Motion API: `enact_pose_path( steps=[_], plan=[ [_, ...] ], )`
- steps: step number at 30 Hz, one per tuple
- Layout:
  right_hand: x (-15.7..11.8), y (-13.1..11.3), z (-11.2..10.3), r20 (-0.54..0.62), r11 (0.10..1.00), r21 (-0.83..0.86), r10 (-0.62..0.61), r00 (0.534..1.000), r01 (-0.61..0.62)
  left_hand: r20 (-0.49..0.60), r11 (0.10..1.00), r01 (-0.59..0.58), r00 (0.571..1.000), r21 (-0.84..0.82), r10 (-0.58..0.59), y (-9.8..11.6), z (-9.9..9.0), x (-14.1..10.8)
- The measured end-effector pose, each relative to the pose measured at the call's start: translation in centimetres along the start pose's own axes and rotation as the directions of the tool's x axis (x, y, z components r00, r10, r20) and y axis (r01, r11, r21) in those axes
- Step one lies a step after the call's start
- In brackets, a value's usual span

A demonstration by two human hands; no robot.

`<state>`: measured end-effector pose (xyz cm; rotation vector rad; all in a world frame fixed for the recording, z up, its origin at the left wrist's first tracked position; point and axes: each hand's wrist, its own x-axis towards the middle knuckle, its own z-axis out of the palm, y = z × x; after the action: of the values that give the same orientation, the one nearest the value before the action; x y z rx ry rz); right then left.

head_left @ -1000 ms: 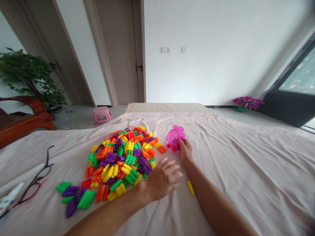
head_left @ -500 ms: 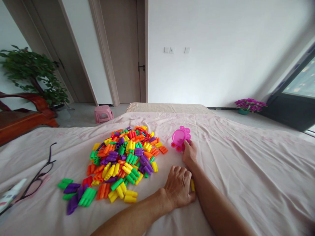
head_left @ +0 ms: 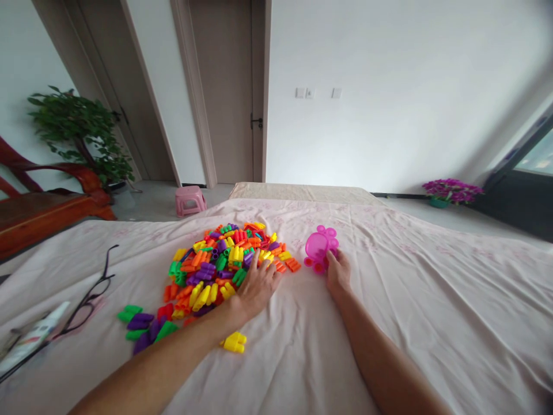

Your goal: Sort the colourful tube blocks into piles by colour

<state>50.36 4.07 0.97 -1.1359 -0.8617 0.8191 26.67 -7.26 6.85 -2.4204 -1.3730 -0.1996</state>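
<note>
A heap of colourful plastic toy blocks, in orange, yellow, green, purple and red, lies on the cloth in front of me. My left hand is over the heap's right side, fingers apart and touching the blocks there. Its forearm hides part of the near blocks. My right hand grips a pink paw-shaped plastic dish by its lower right edge, thumb on top. Orange-red bits show in the dish's lower round cups. One yellow block lies apart, close to my left forearm.
Black-framed glasses and a white tube lie on the pale cloth at left. Beyond the cloth are a pink stool, a wooden chair, a leafy plant and purple flowers.
My left hand has gone from a closed fist beside my right forearm, with a yellow piece near it, to the heap on the left, fingers opened. My right hand still holds the dish.
</note>
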Motion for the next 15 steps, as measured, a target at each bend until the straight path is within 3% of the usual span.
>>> enact_pose_path(
  steps=[6, 10, 12, 15],
  plan=[
    [-0.5, -0.4, -0.2, 0.045, 0.994, -0.087, -0.060, 0.997, 0.064, -0.080, 0.988, 0.051, 0.996, 0.145, -0.040, -6.9, -1.8, -1.8],
    [-0.4, 0.0, -0.3, 0.069, 0.989, -0.117, -0.085, 0.994, 0.092, -0.163, 0.990, 0.140, 0.978, 0.030, -0.133, -11.8, -2.5, -4.5],
    [-0.4, 0.1, -0.3, 0.065, 0.987, -0.125, -0.096, 0.993, 0.103, -0.219, 0.963, 0.266, 0.938, -0.048, -0.270, -13.7, -2.8, -6.7],
    [-0.4, 0.2, -0.4, 0.068, 0.980, -0.163, -0.103, 0.992, 0.113, -0.282, 0.864, 0.473, 0.817, -0.172, -0.504, -15.3, -2.8, -11.7]
  ],
)
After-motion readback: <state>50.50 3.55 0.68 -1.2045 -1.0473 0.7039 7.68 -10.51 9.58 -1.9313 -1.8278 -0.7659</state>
